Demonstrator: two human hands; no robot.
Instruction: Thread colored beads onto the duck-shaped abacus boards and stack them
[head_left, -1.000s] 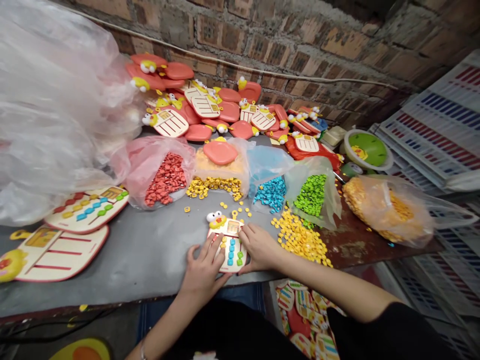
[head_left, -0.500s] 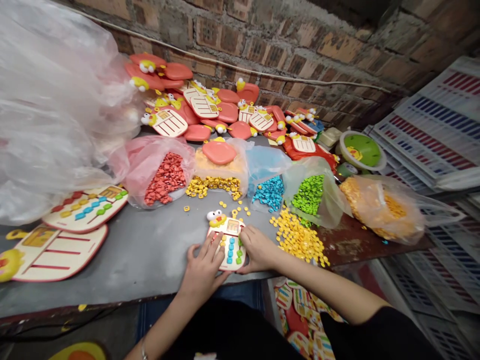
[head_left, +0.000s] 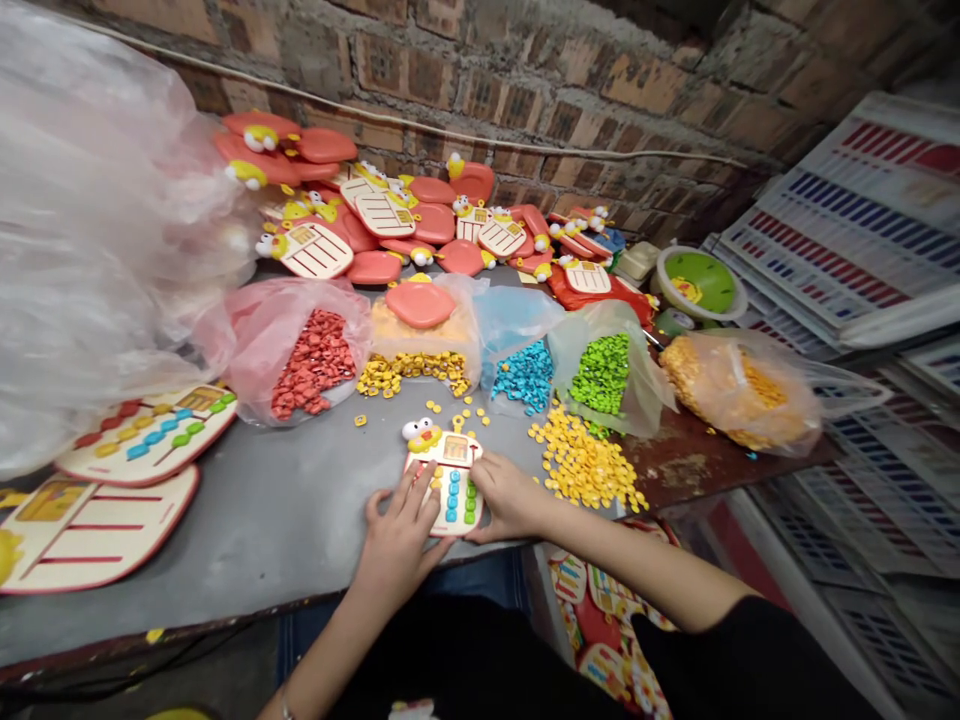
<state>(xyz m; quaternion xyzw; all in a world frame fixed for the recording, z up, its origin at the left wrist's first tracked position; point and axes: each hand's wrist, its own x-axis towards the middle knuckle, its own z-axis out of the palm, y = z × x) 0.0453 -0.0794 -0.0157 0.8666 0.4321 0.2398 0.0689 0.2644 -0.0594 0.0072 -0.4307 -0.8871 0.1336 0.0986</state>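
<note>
A cream toy board [head_left: 456, 450] with a red rim and a yellow duck head lies near the table's front edge. Blue beads [head_left: 453, 497] fill one slot, and a row of green beads [head_left: 470, 503] fills the slot at the right. My left hand [head_left: 401, 525] grips the board's left side, its fingers lying over that part and hiding most of the beads there. My right hand [head_left: 510, 497] holds the right edge, with bent fingertips at the upper end of the green row. Whether a bead is under those fingertips I cannot tell.
Bags of red beads [head_left: 315, 365], yellow beads [head_left: 412, 372], blue beads [head_left: 523, 375] and green beads [head_left: 602, 372] stand behind the board. Loose yellow pieces [head_left: 585, 460] lie at right. Toy boards [head_left: 322, 250] are piled by the wall; two boards [head_left: 124, 525] lie at left.
The green beads, staggered before, now stand in a straighter row, and my right fingers have shifted slightly over them. My left hand stays on the board. The camera view has moved a little.
</note>
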